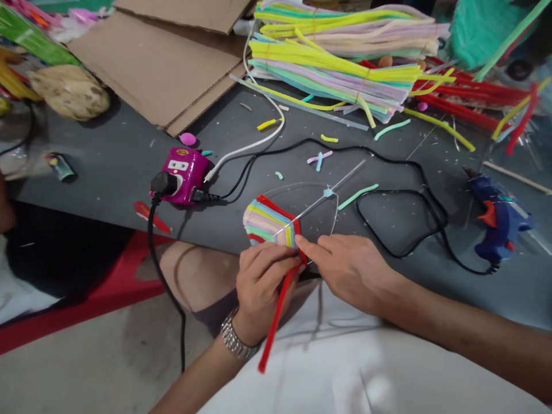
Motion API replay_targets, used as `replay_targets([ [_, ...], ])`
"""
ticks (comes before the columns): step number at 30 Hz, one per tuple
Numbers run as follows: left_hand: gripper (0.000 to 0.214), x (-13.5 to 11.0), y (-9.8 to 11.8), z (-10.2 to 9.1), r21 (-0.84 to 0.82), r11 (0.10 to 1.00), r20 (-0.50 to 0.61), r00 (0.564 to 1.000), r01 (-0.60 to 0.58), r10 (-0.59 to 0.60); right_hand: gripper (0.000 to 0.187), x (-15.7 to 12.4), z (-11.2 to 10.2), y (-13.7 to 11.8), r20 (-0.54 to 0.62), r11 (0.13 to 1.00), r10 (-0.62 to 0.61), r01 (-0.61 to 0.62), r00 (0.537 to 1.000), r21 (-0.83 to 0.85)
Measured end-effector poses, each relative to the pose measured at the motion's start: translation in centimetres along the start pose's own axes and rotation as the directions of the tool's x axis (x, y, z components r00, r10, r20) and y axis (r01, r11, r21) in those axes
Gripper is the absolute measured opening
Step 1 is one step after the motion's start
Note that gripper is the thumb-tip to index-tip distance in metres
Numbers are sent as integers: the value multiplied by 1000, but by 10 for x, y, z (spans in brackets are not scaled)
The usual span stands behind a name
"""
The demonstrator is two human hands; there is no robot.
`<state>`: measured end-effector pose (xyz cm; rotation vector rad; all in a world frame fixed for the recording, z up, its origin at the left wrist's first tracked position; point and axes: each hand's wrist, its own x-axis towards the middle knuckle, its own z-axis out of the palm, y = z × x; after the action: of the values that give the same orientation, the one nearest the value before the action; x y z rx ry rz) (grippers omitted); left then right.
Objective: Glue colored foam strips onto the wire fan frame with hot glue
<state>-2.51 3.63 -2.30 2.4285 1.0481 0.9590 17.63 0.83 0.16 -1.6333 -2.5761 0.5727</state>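
A wire frame [337,210] lies at the table's near edge, partly covered with a striped panel of pipe cleaners [268,217] in pastel colours and red. My left hand [267,279], with a metal watch at the wrist, is closed on the panel's lower edge, its fingers curled over it. From beneath that hand a loose red pipe cleaner end [275,330] hangs toward my lap. My right hand [351,267] presses its extended index fingertip against the red strip along the panel's right side. Its other fingers are folded, and what lies under them is hidden.
A purple power adapter [185,175] with plugged cords stands to the left. On the right lies a blue glue gun [498,215], its black cord [375,241] looping nearby. Bundled pipe cleaners [332,69] and cardboard [164,63] fill the back. Small offcuts [319,161] are scattered between.
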Motion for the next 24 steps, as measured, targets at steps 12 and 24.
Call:
replay_targets([
  [12,8,4,3,-2,-55,998,31,999,39,-37,50,7,-8,-2,71,999,41,-42,997,6],
  [24,12,-3,-5,-4,-88,995,78,996,37,-30,34,6,-13,-10,3,994,55,-55,998,93],
])
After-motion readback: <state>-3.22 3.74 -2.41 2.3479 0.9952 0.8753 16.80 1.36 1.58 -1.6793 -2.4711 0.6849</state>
